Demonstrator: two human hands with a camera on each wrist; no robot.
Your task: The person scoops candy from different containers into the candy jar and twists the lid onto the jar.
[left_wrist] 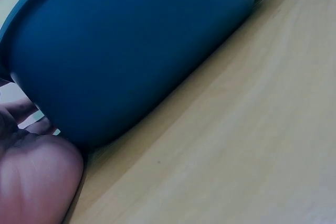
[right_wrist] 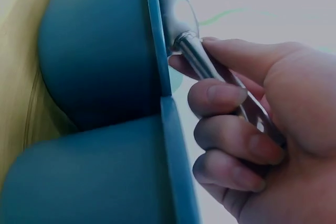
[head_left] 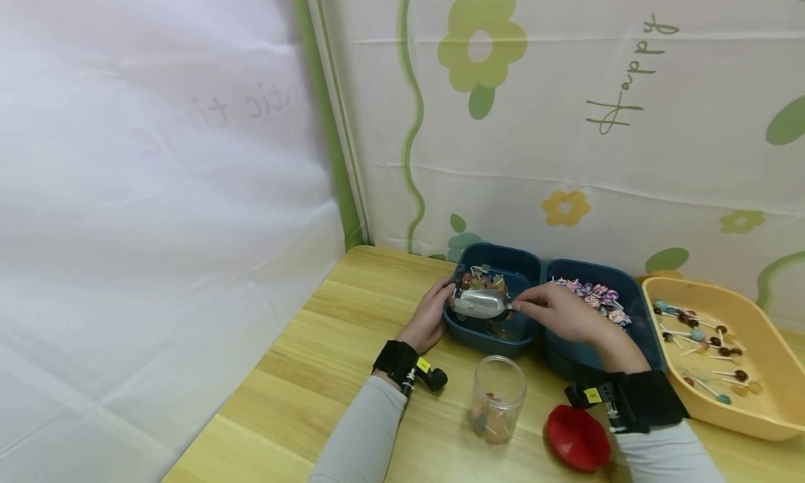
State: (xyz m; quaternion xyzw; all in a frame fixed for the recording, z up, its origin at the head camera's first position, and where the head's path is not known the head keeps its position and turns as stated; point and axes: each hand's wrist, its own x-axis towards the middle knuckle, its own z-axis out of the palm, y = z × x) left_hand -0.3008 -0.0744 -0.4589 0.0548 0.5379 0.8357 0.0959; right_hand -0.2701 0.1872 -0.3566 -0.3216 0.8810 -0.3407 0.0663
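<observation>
My right hand (head_left: 569, 319) grips the handle of a metal scoop (head_left: 481, 304), its fingers curled round it in the right wrist view. The scoop's bowl is over the left blue container (head_left: 490, 344), among small wrapped candies (head_left: 487, 282) in brown and amber tones. At that container's left side, my left hand (head_left: 430, 315) holds its rim and wall; the container hides some of its fingers in the left wrist view. In front stands a clear plastic jar (head_left: 499, 385), lidless, with some candies at its bottom. A red lid (head_left: 577, 437) lies to the jar's right.
A second blue container (head_left: 588, 270) with pink and purple wrapped candies adjoins the first. Right of it stands a yellow tray (head_left: 755, 329) with several lollipops. All rest on a wooden table (head_left: 295, 392), before a patterned curtain (head_left: 604, 168).
</observation>
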